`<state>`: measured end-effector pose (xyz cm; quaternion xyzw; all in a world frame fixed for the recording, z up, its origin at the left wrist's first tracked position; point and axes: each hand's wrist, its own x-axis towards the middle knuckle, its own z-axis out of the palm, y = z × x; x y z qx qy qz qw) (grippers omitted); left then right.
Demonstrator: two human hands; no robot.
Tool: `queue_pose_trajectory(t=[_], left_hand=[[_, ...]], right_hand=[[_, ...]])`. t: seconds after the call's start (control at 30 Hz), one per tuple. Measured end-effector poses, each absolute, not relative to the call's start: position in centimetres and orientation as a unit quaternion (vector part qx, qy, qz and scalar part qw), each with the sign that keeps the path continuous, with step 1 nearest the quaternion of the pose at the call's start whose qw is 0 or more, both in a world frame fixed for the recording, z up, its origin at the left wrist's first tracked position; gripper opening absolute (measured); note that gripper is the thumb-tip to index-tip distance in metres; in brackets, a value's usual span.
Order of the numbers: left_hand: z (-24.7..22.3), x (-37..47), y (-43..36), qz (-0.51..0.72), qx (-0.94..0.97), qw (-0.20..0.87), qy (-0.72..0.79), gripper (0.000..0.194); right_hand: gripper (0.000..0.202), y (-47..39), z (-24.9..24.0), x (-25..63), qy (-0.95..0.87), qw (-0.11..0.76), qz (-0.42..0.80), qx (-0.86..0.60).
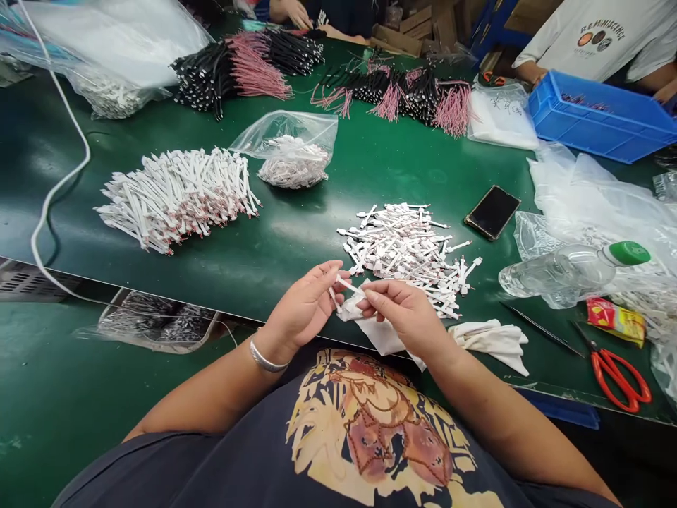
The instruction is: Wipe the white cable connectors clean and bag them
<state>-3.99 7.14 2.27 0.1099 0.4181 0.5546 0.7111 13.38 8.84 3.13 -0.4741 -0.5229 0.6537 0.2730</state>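
My left hand [309, 305] pinches one end of a short white cable piece [349, 283] between thumb and fingertips. The fingers of my right hand [399, 309] close on its other end. A second white strip hangs by my left fingertips; whether it is held there I cannot tell. Just beyond my hands lies a loose pile of short white cable pieces [402, 243] with small connector ends. White cloth [383, 335] lies under my right hand at the table's edge. To its right is a crumpled white glove-like cloth [491, 340].
A larger pile of white cables [180, 197] and an open plastic bag of white parts [293, 162] lie left. Rightward are a phone [493, 212], a bottle [565, 269], tweezers [544, 330] and red-handled scissors [618, 374]. People work across the table near a blue bin [597, 127].
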Motion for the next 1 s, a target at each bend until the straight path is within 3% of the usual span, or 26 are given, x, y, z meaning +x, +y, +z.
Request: queue_pose_trajectory(t=[0.2, 0.3, 0.47, 0.57, 0.63, 0.77, 0.9, 1.0], left_hand=[[3.2, -3.2, 7.3, 0.637, 0.117, 0.660, 0.381, 0.014], [3.7, -2.8, 6.9, 0.661, 0.220, 0.603, 0.389, 0.009], [4.1, -4.3, 6.4, 0.620, 0.448, 0.451, 0.460, 0.020], [5.3, -6.8, 6.6, 0.470, 0.661, 0.212, 0.545, 0.041], [6.7, -8.6, 7.1, 0.313, 0.767, 0.068, 0.556, 0.042], [9.8, -11.7, 9.5, 0.098, 0.857, -0.038, 0.504, 0.031], [12.3, -14.5, 14.4, 0.119, 0.810, -0.113, 0.563, 0.030], [13.4, -16.1, 18.8, 0.176, 0.767, -0.092, 0.610, 0.030]], right_hand=[[0.026, 8.8, 3.5, 10.9, -0.728, 0.269, 0.454, -0.438], [0.033, 9.0, 3.9, 9.7, -0.706, 0.249, 0.529, -0.400], [0.033, 10.0, 4.3, 8.1, -0.613, 0.224, 0.649, -0.390], [0.029, 11.6, 5.2, 7.7, -0.709, 0.234, 0.535, -0.394], [0.029, 12.9, 6.3, 7.5, -0.783, 0.230, 0.427, -0.391], [0.031, 15.2, 8.3, 6.4, -0.834, 0.207, 0.355, -0.368], [0.036, 18.0, 9.3, 4.2, -0.865, 0.246, 0.241, -0.364], [0.052, 21.1, 10.1, 2.1, -0.899, 0.201, 0.086, -0.379]])
